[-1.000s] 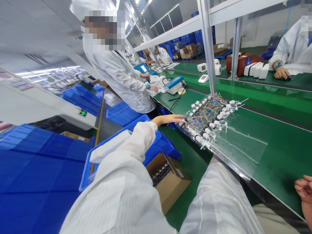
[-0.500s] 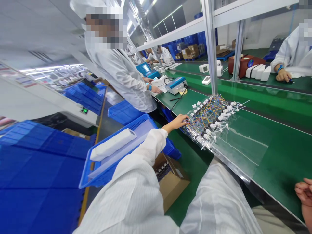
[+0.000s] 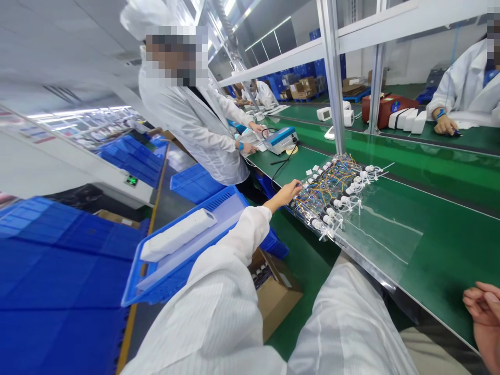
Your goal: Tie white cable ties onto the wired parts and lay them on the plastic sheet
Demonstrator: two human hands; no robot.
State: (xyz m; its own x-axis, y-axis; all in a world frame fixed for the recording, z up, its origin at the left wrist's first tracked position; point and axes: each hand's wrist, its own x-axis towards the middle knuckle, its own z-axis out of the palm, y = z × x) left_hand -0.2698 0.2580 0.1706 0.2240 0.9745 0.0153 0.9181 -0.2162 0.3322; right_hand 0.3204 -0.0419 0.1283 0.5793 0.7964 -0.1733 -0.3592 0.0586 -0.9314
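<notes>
My left hand (image 3: 288, 194) reaches out to the near left corner of a clear plastic sheet (image 3: 383, 229) lying on the green bench (image 3: 449, 245). Its fingers are curled in a pinch on the sheet's edge, beside a heap of small wired parts (image 3: 336, 190) with yellow, blue and red leads and white connectors. My right hand (image 3: 482, 317) shows at the lower right edge, resting at the bench front with fingers loosely curled and nothing seen in it.
A co-worker in a white coat (image 3: 199, 125) stands at the bench to the left by a blue-topped device (image 3: 281, 139). A blue tray (image 3: 183, 245) with a white block sits by my left arm. An open cardboard box (image 3: 273, 291) lies below. Another person's hand (image 3: 443, 125) rests across the bench.
My left hand went from flat and outstretched to a pinch at the corner of the sheet by the wired parts. My right hand shifted slightly left and up.
</notes>
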